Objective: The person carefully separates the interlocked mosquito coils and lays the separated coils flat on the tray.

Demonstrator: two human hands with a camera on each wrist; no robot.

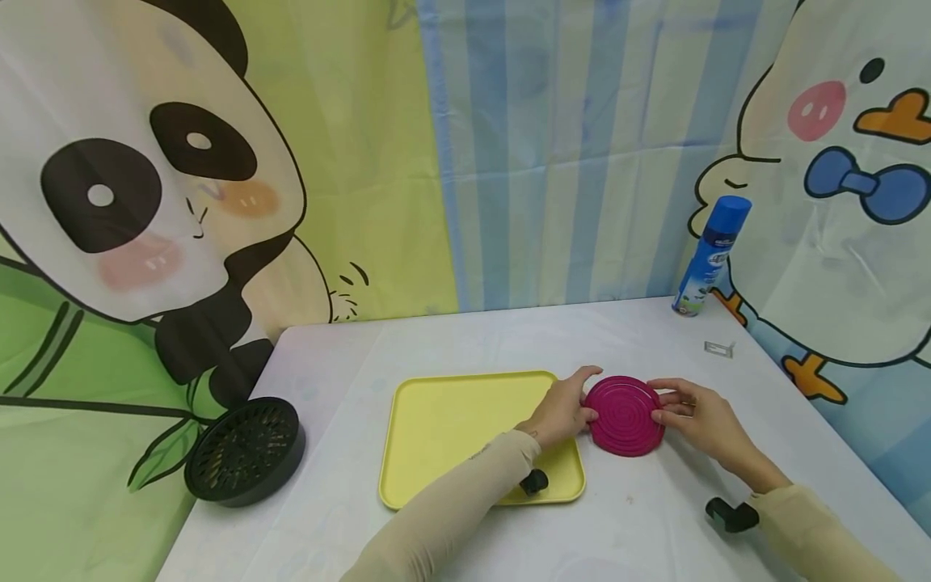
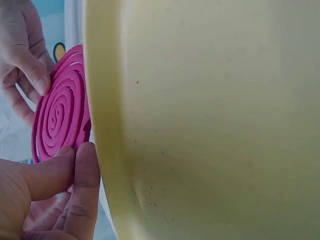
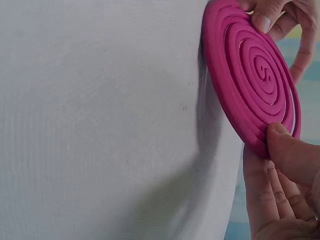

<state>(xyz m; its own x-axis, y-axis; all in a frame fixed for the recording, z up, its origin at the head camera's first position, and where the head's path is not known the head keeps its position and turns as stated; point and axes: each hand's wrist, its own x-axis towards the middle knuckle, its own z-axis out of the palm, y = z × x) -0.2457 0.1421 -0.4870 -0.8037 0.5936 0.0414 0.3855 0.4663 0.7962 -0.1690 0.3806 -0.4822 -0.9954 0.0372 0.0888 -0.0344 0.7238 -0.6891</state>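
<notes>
I log the largest item first: the backdrop cloth (image 1: 516, 153), printed with cartoon animals and stripes, hangs behind the work area and plays no part. The white table (image 1: 342, 388) carries all the items below.

The yellow tray (image 1: 451, 428) lies flat, partly covered by the left forearm. I find the coil outside it, just beside its right edge.

The black round holder (image 1: 243, 449) sits at the table's left side, well apart from both hands; I record it as unused at this point. The blue spray can (image 1: 710, 255) stands at the far right corner, also untouched.

The left hand (image 1: 558, 411) reaches across the tray's right edge, its thumb and a finger pinching the coil's near rim. The right hand (image 1: 697, 412) grips the opposite side, thumb on the face and fingers behind. Neither is released.

The pink coil (image 1: 625, 416) is therefore held from two sides, tilted; whether its lower rim touches the table, I cannot tell. I judge the pick-up complete. The rings appear largely nested, with a slight gap near the outer one, so I count separation, if required, as outstanding. Setting down is not yet done.

Smallest, the metal piece (image 1: 718, 349) lies loose near the can, unused.
</notes>
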